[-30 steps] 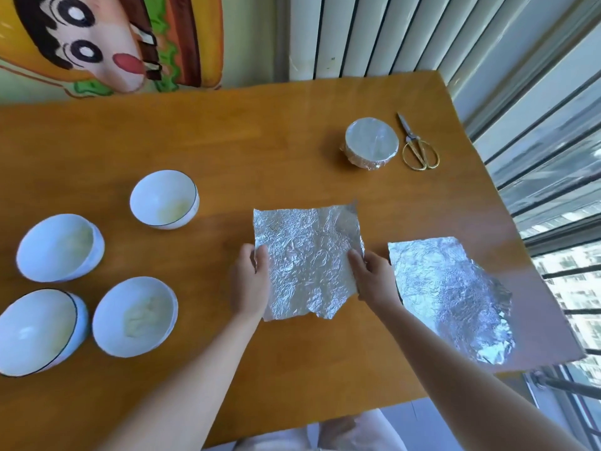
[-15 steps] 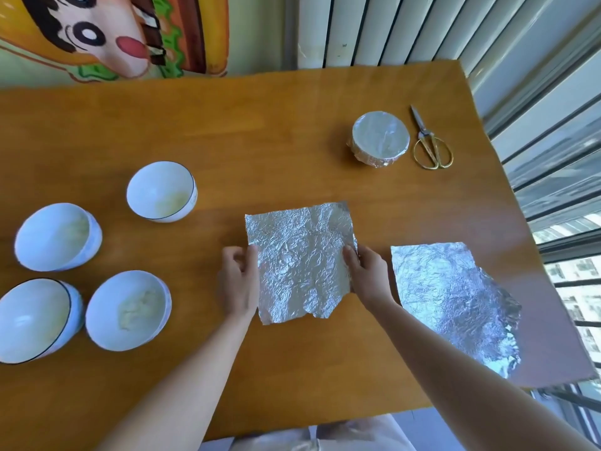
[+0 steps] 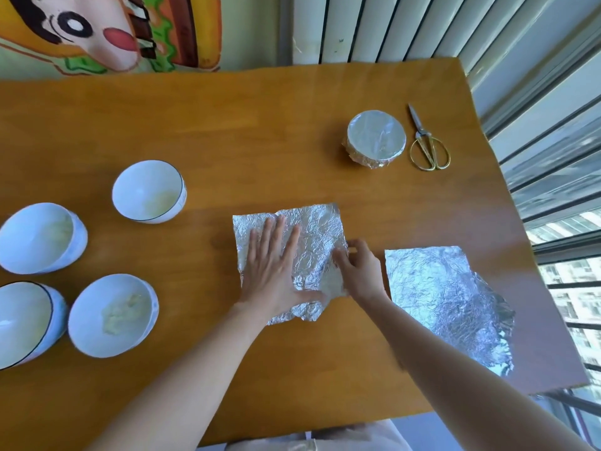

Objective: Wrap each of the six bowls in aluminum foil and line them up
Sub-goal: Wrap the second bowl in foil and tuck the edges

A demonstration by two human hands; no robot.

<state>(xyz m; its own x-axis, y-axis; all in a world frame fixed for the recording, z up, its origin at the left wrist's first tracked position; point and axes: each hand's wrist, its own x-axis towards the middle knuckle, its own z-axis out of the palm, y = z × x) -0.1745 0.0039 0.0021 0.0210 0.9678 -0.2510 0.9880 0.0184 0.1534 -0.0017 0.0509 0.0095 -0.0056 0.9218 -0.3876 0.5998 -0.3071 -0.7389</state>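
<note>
A crumpled square foil sheet [image 3: 317, 232] lies flat mid-table. My left hand [image 3: 274, 268] presses on it with fingers straight and spread. My right hand [image 3: 359, 271] pinches the sheet's right edge with curled fingers. A second foil sheet [image 3: 445, 297] lies to the right, near the table's edge. One foil-wrapped bowl [image 3: 376, 138] stands at the back right. Several unwrapped white bowls sit on the left: one [image 3: 148, 190] nearest the foil, another [image 3: 40, 237] further left, a third [image 3: 112, 315] in front, and one [image 3: 22, 323] at the left border.
Gold-handled scissors [image 3: 427, 143] lie just right of the wrapped bowl. The wooden table [image 3: 227, 131] ends at a window with rails on the right and a radiator at the back. A cartoon poster [image 3: 97, 30] hangs behind.
My left hand let go of the sheet's left edge and moved onto it, flattening it with an open palm. My right hand stayed at the right edge. The camera moved closer.
</note>
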